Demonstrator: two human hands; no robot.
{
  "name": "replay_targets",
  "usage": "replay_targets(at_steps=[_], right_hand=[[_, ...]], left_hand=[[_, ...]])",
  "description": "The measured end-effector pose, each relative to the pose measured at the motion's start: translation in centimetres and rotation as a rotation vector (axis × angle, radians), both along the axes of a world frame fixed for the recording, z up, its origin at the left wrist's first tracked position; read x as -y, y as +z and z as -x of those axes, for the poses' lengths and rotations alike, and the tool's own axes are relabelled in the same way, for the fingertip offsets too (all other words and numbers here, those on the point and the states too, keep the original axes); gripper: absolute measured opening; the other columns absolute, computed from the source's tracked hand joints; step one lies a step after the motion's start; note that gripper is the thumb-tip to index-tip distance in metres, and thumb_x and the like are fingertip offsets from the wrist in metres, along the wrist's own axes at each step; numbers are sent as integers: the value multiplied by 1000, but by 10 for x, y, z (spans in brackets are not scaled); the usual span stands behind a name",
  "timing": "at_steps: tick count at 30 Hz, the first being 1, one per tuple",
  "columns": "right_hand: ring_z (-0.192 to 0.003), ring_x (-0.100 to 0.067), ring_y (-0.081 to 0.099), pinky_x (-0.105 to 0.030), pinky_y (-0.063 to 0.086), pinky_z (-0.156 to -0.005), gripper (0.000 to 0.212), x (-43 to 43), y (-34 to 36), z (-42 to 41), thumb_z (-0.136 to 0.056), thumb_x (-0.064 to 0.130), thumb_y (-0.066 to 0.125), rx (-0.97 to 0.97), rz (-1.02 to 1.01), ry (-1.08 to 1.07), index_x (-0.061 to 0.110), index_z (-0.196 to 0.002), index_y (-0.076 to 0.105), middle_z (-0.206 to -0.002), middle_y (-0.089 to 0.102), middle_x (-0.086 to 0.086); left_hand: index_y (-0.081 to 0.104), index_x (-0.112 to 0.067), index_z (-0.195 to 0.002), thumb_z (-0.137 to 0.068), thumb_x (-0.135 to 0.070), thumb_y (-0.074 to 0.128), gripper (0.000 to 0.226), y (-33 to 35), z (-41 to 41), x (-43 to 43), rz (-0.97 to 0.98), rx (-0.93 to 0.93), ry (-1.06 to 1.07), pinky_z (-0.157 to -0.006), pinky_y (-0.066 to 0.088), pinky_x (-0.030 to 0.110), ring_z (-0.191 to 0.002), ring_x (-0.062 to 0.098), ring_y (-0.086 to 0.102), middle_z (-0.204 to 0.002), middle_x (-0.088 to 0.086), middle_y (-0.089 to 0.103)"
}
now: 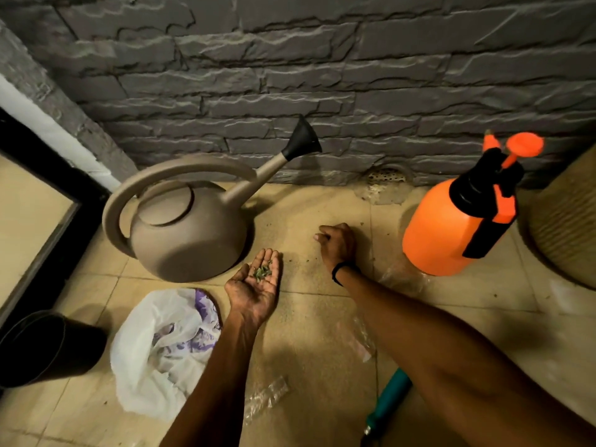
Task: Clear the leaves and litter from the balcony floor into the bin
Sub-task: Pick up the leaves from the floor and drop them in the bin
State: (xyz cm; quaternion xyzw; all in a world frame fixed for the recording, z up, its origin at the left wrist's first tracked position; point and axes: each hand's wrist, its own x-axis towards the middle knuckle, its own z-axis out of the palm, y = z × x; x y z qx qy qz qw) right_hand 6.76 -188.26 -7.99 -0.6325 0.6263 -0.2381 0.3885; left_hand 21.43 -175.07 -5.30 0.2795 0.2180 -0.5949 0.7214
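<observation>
At the near edge of the tiled floor [322, 321] lies a teal-handled tool [391, 397], part hidden under the right forearm. Just beside it to the left is a crumpled clear wrapper scrap [266, 396]. A second clear scrap [358, 339] lies between the two forearms.

At the lower left stands a black bucket [45, 346]; its inside cannot be seen. Next to it a white plastic bag [154, 356] sits slumped open on the tiles, with crumpled white and purple-printed material in its mouth.

The left hand [258, 285] is held palm up above the floor, close to the bag's right edge. Its fingers are nearly straight and it cradles a small heap of green leaf bits [263, 271] in the palm.

The right hand [337, 241], a black band [338, 271] on its wrist, is knuckles up with curled fingertips down at the floor. Whether it pinches anything cannot be told. Small specks of litter [306, 261] dot the tiles between the two hands, which are apart.

Farther back a brown watering can [183, 233] stands left of the hands and an orange pressure sprayer [451, 227] stands right of them, beside a ribbed woven pot [567, 227]. A drain grate [385, 175] sits at the foot of the grey stone wall [290, 75].
</observation>
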Motion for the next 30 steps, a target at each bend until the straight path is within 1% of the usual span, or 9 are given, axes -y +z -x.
replay_targets(at_steps=[4,7,10,14,18,22,25,27,30], right_hand=[[-101,-31,58,-21,40,-83,16,0,-3,-4,-93,8,62,-86,77,91,1,-101,74,-110,60,-16],[-113,-34,50,-36,40,-95,19,-1,-3,-4,-97,9,50,-247,200,235,3,-101,68,-117,54,-15],[-116,-30,43,-38,39,-94,22,-1,4,-7,-97,3,40,-359,254,312,6,-105,60,-119,46,-12],[-119,-32,46,-39,46,-98,26,-2,15,-15,-96,1,43,-350,172,294,4,-114,62,-126,49,-17],[-90,-24,66,-32,54,-78,18,-4,26,-29,-92,14,61,-121,47,356,3,-84,72,-93,73,-12],[-81,-14,66,-23,48,-70,17,-31,48,-42,-88,25,68,-21,-9,560,10,-85,75,-88,75,-4],[-73,-16,63,-24,45,-63,19,-45,57,-45,-88,24,69,-44,44,663,9,-78,74,-78,72,-5],[-64,-15,54,-25,36,-57,26,-48,57,-41,-89,25,68,-62,87,669,11,-67,69,-65,61,-2],[-60,-16,44,-26,31,-58,43,-45,55,-30,-87,25,65,-13,182,537,20,-49,47,-56,47,2]], left_hand=[[59,7,-124,-103,-22,32,46,0,-2,-1,4,11,14,-80,61,50,-119,41,60,-126,28,65],[59,7,-125,-103,-22,31,46,-1,-2,-1,-11,11,14,-90,56,49,-119,42,60,-127,28,64],[59,7,-124,-103,-22,30,47,-3,1,0,-30,9,1,-96,50,47,-117,42,61,-126,28,64],[61,7,-122,-102,-22,30,47,-5,5,6,-58,32,-3,-98,51,46,-115,42,62,-123,28,66],[60,9,-121,-102,-22,30,47,-5,8,12,-86,60,34,-104,48,47,-116,43,61,-121,30,65],[62,5,-118,-102,-25,27,49,-10,3,19,-118,89,58,-101,51,40,-109,34,67,-127,25,64],[64,1,-118,-101,-24,25,49,-9,5,25,-116,116,37,-81,58,33,-88,29,73,-114,20,69],[63,2,-121,-102,-24,26,49,-4,8,28,-94,99,47,-78,61,36,-94,30,72,-114,21,70],[63,4,-119,-102,-24,28,47,-1,12,33,-67,79,41,-97,52,41,-110,32,66,-123,23,67]])
